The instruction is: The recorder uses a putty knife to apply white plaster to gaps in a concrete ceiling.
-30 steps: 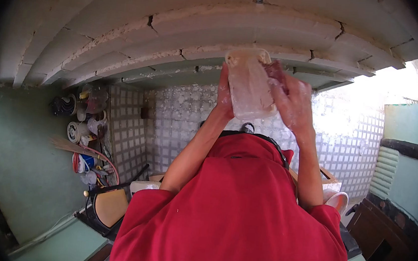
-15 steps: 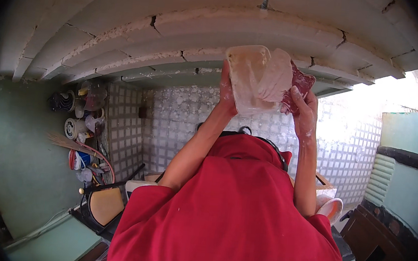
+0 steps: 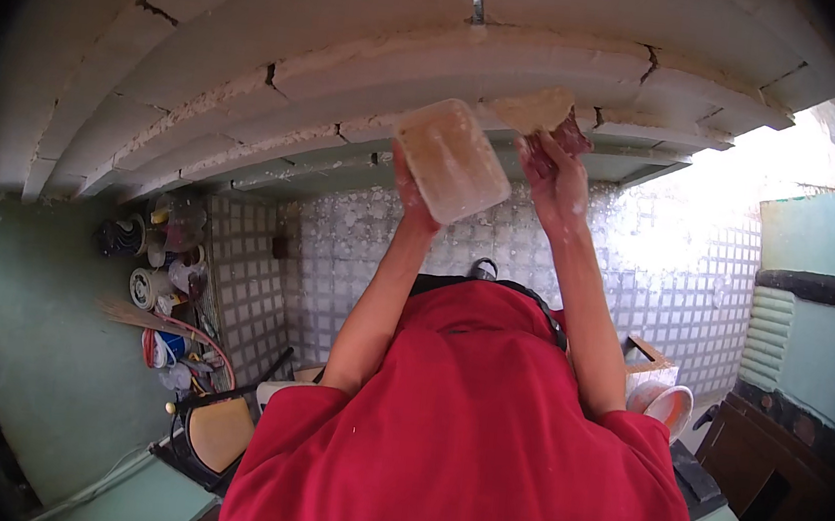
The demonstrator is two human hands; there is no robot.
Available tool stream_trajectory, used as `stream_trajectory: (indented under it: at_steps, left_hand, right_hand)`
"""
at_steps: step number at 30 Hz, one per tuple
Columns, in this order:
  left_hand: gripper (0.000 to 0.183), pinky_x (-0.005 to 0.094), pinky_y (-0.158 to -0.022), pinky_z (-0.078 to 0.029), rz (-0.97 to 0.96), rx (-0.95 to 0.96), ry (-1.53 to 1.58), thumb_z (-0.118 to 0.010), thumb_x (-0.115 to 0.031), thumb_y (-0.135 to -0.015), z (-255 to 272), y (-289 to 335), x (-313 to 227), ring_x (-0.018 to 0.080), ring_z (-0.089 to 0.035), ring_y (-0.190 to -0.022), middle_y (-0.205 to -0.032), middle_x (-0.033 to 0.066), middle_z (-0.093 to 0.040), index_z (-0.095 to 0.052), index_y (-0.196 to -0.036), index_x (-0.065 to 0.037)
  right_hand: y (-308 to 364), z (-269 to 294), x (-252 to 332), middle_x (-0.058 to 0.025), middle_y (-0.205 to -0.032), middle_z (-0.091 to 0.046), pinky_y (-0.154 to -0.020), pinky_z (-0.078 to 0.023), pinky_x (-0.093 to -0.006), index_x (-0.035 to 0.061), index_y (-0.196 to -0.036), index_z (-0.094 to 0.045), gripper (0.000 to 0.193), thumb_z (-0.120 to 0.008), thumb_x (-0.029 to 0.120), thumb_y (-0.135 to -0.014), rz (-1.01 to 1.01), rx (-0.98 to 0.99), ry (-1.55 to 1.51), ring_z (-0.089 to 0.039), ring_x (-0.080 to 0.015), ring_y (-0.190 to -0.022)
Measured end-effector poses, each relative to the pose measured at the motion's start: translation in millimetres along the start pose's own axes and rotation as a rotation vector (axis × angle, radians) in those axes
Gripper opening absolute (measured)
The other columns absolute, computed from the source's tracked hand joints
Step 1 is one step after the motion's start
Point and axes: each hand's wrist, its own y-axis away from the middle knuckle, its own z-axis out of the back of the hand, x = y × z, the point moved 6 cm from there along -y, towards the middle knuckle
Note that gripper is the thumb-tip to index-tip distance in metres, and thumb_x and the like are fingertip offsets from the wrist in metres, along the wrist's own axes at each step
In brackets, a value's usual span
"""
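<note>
My left hand (image 3: 412,190) is closed around the side of a whitish translucent rectangular plastic tub (image 3: 452,161), tilted so that its smeared inside shows. Only part of that hand is visible past the tub's edge. To the right, my right hand (image 3: 557,186) grips a dark red flat scraper (image 3: 570,137). A pale layer of wet plaster (image 3: 533,109) covers the scraper's far side. A gap separates the scraper from the tub. Both are held up just in front of the lowest pale blocks or panels (image 3: 350,123), which have cracked, rough joints.
White-spattered floor tiles (image 3: 338,253) lie below. Buckets (image 3: 148,288), a broom (image 3: 126,313) and other clutter line the left side. A chair (image 3: 217,432) stands at lower left. On the right are an orange-smeared white bucket (image 3: 667,407) and a brown wooden panel (image 3: 754,474).
Both hands have shifted left in the picture. The scraper has come away from the tub with pale plaster on it, and less plaster shows over the tub's opening.
</note>
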Motion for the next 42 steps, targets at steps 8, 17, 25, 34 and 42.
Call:
stream_trajectory:
  at_steps: [8,17,25,34,42]
  left_hand:
    - [0.079,0.0518,-0.106,-0.048,-0.196,-0.241,-0.195,-0.051,-0.071,-0.091,18,42,-45,0.0304,-0.055,-0.127,-0.144,0.0058,-0.053,-0.043,-0.149,-0.018]
    - [0.077,0.0519,-0.108,-0.045,-0.170,-0.206,-0.108,-0.048,-0.069,-0.093,28,66,-49,0.0307,-0.052,-0.131,-0.147,0.0056,-0.050,-0.041,-0.149,-0.017]
    - [0.077,0.0523,-0.108,-0.045,-0.163,-0.200,-0.117,-0.049,-0.070,-0.092,24,73,-45,0.0304,-0.052,-0.131,-0.147,0.0052,-0.050,-0.041,-0.150,-0.019]
    - [0.078,0.0515,-0.108,-0.046,-0.149,-0.190,-0.113,-0.047,-0.072,-0.092,15,73,-42,0.0291,-0.052,-0.131,-0.148,0.0033,-0.049,-0.040,-0.150,-0.021]
    - [0.077,0.0510,-0.108,-0.046,-0.225,-0.276,-0.311,-0.045,-0.071,-0.093,8,71,-42,0.0291,-0.051,-0.131,-0.148,0.0039,-0.048,-0.039,-0.151,-0.020]
  right_hand:
    - [-68,-17,-1,-0.0135,-0.092,-0.068,-0.073,-0.063,-0.0339,-0.0064,-0.105,-0.061,0.019,-0.066,0.002,-0.089,0.315,-0.154,-0.079,-0.070,-0.0220,-0.076]
    - [-68,-52,27,-0.0123,-0.086,-0.068,-0.071,-0.062,-0.0321,-0.0069,-0.093,-0.064,0.012,-0.068,0.002,-0.086,0.449,-0.102,0.043,-0.068,-0.0198,-0.073]
    - [-67,29,50,-0.0159,-0.094,-0.070,-0.075,-0.063,-0.0334,-0.0076,-0.099,-0.063,0.013,-0.065,0.000,-0.089,0.398,-0.255,0.076,-0.072,-0.0249,-0.080]
    - [-79,-1,99,-0.0172,-0.094,-0.069,-0.080,-0.063,-0.0350,-0.0096,-0.093,-0.063,0.009,-0.065,-0.002,-0.088,0.475,-0.119,0.110,-0.072,-0.0256,-0.082]
    - [-94,53,89,-0.0163,-0.091,-0.069,-0.078,-0.063,-0.0336,-0.0100,-0.094,-0.064,0.014,-0.067,0.001,-0.086,0.458,-0.256,0.116,-0.071,-0.0227,-0.080]
